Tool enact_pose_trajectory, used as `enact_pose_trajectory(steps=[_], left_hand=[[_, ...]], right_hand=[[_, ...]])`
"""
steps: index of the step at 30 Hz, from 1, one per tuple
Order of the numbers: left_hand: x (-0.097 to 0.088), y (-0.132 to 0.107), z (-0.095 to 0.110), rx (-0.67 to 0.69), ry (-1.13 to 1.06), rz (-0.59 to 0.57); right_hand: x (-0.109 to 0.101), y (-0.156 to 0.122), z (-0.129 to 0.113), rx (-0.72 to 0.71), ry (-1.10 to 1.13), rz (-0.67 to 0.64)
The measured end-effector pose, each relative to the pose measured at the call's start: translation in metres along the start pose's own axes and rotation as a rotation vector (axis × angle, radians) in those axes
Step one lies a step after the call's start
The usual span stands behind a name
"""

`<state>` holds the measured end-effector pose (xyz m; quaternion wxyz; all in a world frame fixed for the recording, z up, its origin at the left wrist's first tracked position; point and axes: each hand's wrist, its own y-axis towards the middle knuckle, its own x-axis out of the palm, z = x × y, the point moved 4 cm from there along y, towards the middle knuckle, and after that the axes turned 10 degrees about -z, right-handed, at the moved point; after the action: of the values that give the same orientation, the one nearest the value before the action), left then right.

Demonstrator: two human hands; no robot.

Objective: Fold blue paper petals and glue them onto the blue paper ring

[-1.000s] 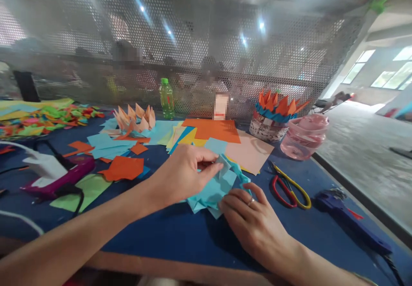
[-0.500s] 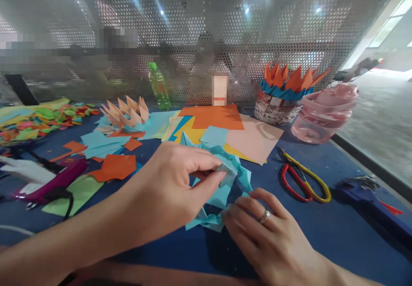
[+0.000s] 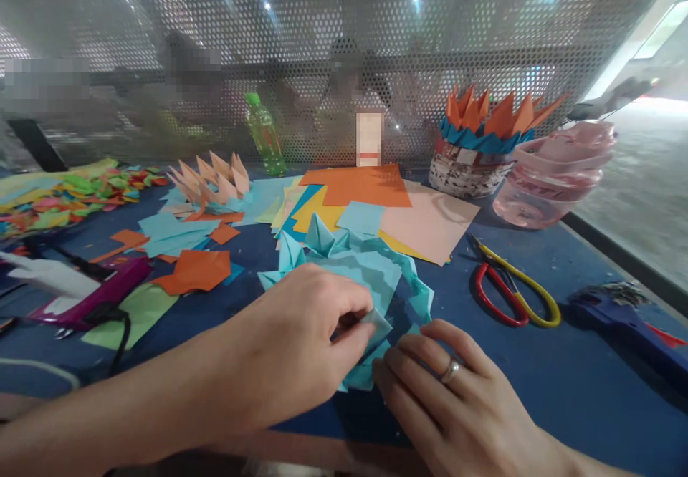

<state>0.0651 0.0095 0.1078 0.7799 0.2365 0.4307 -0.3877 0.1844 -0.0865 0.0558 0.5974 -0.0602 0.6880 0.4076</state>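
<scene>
Left hand (image 3: 301, 348) pinched shut on flap of blue folded paper (image 3: 357, 269); right hand (image 3: 451, 398) lies flat, fingers together, against edge; two paper peaks (image 3: 317, 237) now showing clear above.

Left forearm (image 3: 134, 409) comes in low from the left, angled up toward mid-frame; left hand (image 3: 301, 344) back up, thumb (image 3: 344, 352) and curled fingers (image 3: 352, 305) pinched together at the tips. Right hand (image 3: 451, 398) lower right, palm down, straight-ish fingers (image 3: 430, 352) held together, slightly curved; right wrist (image 3: 559, 459) at frame bottom. Hands just apart, not touching
</scene>
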Motion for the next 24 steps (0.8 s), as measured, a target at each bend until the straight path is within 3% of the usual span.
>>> enact_pose_trajectory(steps=[15, 21, 24], left_hand=[[0.001, 0.004, -0.011, -0.079, 0.047, -0.295], [0.002, 0.009, -0.012, -0.108, -0.049, -0.383], [0.004, 0.008, -0.01, -0.111, -0.08, -0.39]], right_hand=[[0.001, 0.007, 0.007, 0.148, 0.302, -0.055], [0.013, 0.004, 0.01, 0.181, 0.272, -0.077], [0.014, 0.001, 0.008, 0.128, 0.226, -0.047]])
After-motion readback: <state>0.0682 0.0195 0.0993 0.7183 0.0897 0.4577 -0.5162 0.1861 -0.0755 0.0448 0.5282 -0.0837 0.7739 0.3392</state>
